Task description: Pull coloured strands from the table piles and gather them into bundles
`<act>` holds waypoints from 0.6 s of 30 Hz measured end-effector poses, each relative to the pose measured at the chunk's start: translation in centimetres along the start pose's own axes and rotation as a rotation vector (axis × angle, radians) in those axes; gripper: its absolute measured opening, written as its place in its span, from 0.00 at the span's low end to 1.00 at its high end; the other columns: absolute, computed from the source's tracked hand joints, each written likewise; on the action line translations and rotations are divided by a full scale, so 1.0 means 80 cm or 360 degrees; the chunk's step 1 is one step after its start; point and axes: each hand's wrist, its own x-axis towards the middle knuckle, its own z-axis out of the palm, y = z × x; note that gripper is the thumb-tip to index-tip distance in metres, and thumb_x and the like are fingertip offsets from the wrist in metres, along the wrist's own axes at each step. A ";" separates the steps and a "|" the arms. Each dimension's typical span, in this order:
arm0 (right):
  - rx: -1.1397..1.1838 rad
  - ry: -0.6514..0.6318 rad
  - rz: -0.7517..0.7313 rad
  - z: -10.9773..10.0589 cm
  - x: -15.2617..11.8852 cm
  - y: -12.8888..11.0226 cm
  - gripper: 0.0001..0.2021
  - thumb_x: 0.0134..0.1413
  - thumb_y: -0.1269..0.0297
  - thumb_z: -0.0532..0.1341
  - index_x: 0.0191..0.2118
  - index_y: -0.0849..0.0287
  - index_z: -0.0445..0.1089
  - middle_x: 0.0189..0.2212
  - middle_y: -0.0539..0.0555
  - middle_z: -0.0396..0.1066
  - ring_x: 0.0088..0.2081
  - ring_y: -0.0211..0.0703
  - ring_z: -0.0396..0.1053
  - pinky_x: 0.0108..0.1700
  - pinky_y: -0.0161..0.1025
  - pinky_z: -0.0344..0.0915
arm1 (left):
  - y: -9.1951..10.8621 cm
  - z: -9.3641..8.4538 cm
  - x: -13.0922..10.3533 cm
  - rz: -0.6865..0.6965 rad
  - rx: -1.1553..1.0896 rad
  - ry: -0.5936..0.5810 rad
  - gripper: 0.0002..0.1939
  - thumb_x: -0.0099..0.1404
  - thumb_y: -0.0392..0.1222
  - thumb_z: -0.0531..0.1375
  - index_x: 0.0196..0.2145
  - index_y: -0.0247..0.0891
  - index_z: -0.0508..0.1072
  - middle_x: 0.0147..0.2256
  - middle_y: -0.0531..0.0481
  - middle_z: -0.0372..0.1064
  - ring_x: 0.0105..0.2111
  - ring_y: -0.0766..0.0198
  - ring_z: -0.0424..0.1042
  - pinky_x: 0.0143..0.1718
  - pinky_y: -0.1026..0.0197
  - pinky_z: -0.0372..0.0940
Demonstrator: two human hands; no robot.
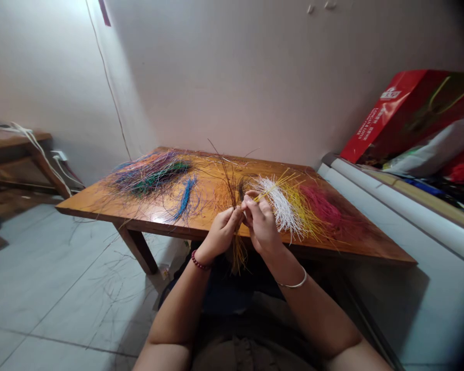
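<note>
My left hand [223, 229] is closed around an upright bundle of thin brown strands [231, 188], whose tips fan out above the fist. Yellow-orange ends [238, 252] of the bundle hang below, between my wrists. Fingers pinched, my right hand [261, 219] meets the left at the bundle, and a few yellow strands [261, 197] stick out of its grip. What lies between the fingertips is partly hidden. Just right of that hand lie white strands [282, 206], then loose yellow strands [307, 216] and a pink-red pile [322, 206].
The wooden table [112, 206] stands against the wall. On its left are a mixed-colour strand pile [143, 167], green strands [158, 178] and a small blue bundle [185, 198]. A red bag [390, 113] rests on a white surface at right. Stray strands overhang the front edge.
</note>
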 end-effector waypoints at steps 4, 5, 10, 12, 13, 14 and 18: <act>-0.0037 0.0058 0.0002 -0.002 0.004 0.002 0.15 0.44 0.59 0.65 0.37 0.56 0.62 0.24 0.44 0.63 0.18 0.27 0.48 0.18 0.28 0.46 | 0.001 0.000 -0.001 0.0040 0.0106 0.0008 0.22 0.69 0.53 0.48 0.23 0.36 0.61 0.21 0.54 0.55 0.23 0.70 0.54 0.26 0.65 0.53; -0.0057 0.0068 0.0017 -0.003 0.005 0.002 0.15 0.44 0.59 0.65 0.37 0.57 0.62 0.23 0.44 0.63 0.17 0.27 0.48 0.18 0.29 0.46 | 0.002 0.000 -0.001 0.0048 0.0146 0.0013 0.22 0.69 0.53 0.48 0.23 0.36 0.62 0.21 0.53 0.56 0.23 0.69 0.56 0.27 0.65 0.54; -0.0231 0.0075 0.0227 -0.007 0.004 0.005 0.14 0.44 0.55 0.63 0.31 0.56 0.59 0.19 0.42 0.57 0.18 0.29 0.49 0.19 0.28 0.46 | 0.009 0.001 -0.002 0.0127 0.0413 0.0027 0.21 0.69 0.51 0.48 0.25 0.35 0.66 0.22 0.52 0.62 0.24 0.68 0.62 0.29 0.65 0.58; -0.0345 0.0043 0.0257 -0.009 0.004 0.007 0.15 0.45 0.53 0.63 0.27 0.57 0.58 0.18 0.43 0.55 0.19 0.30 0.50 0.19 0.28 0.48 | 0.010 0.001 -0.002 0.0177 0.0510 0.0033 0.21 0.69 0.50 0.48 0.25 0.35 0.66 0.23 0.51 0.64 0.25 0.67 0.63 0.30 0.65 0.58; -0.0390 0.0018 0.0258 -0.011 0.004 0.008 0.16 0.45 0.52 0.62 0.25 0.57 0.57 0.17 0.43 0.54 0.19 0.30 0.50 0.20 0.29 0.47 | 0.010 0.000 -0.002 0.0199 0.0551 0.0034 0.21 0.69 0.50 0.48 0.25 0.35 0.67 0.24 0.50 0.65 0.25 0.67 0.63 0.30 0.65 0.58; -0.0422 -0.0009 0.0253 -0.012 0.004 0.010 0.18 0.45 0.50 0.62 0.23 0.58 0.56 0.17 0.43 0.52 0.18 0.30 0.49 0.19 0.29 0.47 | 0.010 0.000 -0.002 0.0218 0.0588 0.0034 0.20 0.69 0.49 0.48 0.26 0.35 0.67 0.24 0.50 0.66 0.25 0.67 0.63 0.30 0.65 0.58; -0.0459 -0.0098 0.0169 -0.018 0.007 0.016 0.22 0.46 0.46 0.62 0.20 0.58 0.56 0.15 0.44 0.49 0.18 0.30 0.45 0.19 0.31 0.42 | 0.009 -0.002 -0.002 0.0255 0.0713 0.0026 0.18 0.70 0.48 0.47 0.28 0.35 0.67 0.26 0.49 0.67 0.25 0.67 0.62 0.29 0.64 0.57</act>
